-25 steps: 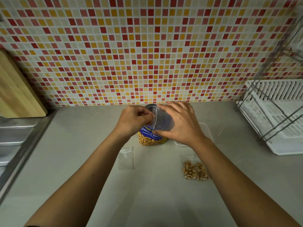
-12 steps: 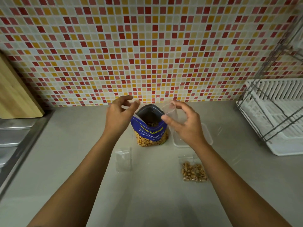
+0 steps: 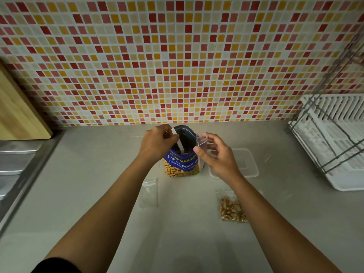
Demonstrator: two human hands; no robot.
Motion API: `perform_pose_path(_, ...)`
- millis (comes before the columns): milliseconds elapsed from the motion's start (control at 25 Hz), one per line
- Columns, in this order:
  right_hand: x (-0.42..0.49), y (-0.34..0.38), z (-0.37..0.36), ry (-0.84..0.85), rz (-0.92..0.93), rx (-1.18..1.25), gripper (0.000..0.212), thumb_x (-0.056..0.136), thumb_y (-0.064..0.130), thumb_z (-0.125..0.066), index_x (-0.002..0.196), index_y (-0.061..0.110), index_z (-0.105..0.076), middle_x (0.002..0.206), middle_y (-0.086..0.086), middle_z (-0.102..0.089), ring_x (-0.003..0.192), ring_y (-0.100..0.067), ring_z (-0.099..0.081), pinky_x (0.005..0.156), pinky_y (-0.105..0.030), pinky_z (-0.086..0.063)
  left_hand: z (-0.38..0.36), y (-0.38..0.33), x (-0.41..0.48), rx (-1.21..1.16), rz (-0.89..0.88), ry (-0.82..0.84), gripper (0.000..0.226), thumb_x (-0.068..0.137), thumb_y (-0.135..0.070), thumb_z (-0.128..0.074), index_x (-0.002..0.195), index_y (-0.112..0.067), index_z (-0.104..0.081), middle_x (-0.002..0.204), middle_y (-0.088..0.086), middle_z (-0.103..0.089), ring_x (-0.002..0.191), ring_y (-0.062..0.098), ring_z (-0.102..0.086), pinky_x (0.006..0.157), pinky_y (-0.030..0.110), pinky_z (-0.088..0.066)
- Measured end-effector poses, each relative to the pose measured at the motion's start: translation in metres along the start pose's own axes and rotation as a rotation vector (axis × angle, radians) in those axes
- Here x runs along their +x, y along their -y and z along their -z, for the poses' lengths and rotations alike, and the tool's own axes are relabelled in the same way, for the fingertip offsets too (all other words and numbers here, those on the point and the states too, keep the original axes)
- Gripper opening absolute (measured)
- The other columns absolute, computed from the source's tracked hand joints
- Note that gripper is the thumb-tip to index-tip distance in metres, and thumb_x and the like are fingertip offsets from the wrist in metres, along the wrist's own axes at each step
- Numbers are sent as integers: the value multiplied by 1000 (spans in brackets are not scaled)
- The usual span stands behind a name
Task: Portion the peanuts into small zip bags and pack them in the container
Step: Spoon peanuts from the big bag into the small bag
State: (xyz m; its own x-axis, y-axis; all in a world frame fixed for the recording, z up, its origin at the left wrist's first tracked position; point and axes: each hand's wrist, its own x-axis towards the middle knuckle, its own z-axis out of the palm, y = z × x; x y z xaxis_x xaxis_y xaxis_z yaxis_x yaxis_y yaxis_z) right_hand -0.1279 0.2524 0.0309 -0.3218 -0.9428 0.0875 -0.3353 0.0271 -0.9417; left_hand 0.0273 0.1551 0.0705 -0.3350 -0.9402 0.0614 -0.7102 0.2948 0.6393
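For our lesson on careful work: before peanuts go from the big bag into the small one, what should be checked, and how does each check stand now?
1. Peanut bag upright on the counter, mouth open: ok.
2. Left hand pinches the peanut bag's rim to steady it: ok.
3. Right hand holds a small zip bag, mouth open and facing up: ok.
4. Small zip bag's mouth close beside the peanut bag's mouth: ok.
5. Container lid off and ready: cannot tell.
6. Filled bag on the counter zipped shut: cannot tell.
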Motion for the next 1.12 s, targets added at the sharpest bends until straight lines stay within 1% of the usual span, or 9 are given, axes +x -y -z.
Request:
perform_pose_path(160,4,-2,1,0,7,-3,62,71,51,-65,125,21,-53,118,8,-62,107,-10,-58,85,-15,-45,10,-1,5,159,-110,-149,18,88,-23,-58,102,-11,-58,86,6,-67,83,25,-62,79,37,-51)
perform_pose_path(280,6,-3,3,-6,8,-4,63,71,52,-64,124,19,-53,115,7,-62,105,-11,-59,85,-18,-48,6,2,6,412,-98,-54,25,92,-26,-51,116,-19,-56,101,7,-68,103,27,-57,94,43,-39)
perform_pose_path(440,8,-5,4,-21,6,-11,58,74,47,-67,123,19,-53,112,7,-64,102,-10,-61,86,-24,-51,-10,9,8,317,-18,94,23,93,-30,-49,111,-23,-61,110,2,-63,121,23,-44,96,50,-35)
perform_pose_path(520,8,-5,3,-19,9,-14,57,73,47,-68,121,20,-54,109,9,-64,100,-6,-61,83,-20,-51,-11,10,11,238,49,73,20,93,-31,-51,104,-24,-65,109,0,-62,123,23,-44,96,58,-35)
perform_pose_path(640,7,-2,3,-9,19,-5,61,69,53,-65,120,21,-54,103,14,-64,96,-1,-61,79,-15,-50,-15,4,11,335,138,119,19,93,-28,-51,102,-26,-67,111,0,-57,118,21,-44,99,62,-31)
perform_pose_path(720,8,-2,3,-3,24,-2,63,67,55,-64,119,21,-55,103,13,-64,97,-3,-61,80,-17,-50,-17,4,13,225,127,133,17,92,-24,-53,94,-25,-69,105,2,-60,103,19,-51,97,57,-38)
perform_pose_path(840,8,-2,6,11,29,-11,65,67,57,-64,120,22,-54,106,11,-64,99,-5,-61,82,-20,-51,-14,6,13,-115,180,103,19,91,-12,-52,93,-13,-71,102,8,-67,89,17,-56,78,31,-48)
perform_pose_path(1000,8,-3,12,49,4,-5,65,67,56,-64,122,24,-51,112,8,-64,103,-8,-60,84,-22,-51,-6,8,7,-289,236,41,19,92,-14,-52,99,-8,-69,100,8,-67,90,16,-56,61,18,-43)
perform_pose_path(1120,7,-2,13,76,-6,7,65,66,55,-65,122,24,-52,116,7,-63,106,-9,-59,87,-24,-51,1,9,8,-357,261,23,22,93,-15,-51,104,-5,-68,102,7,-66,93,15,-55,59,15,-41)
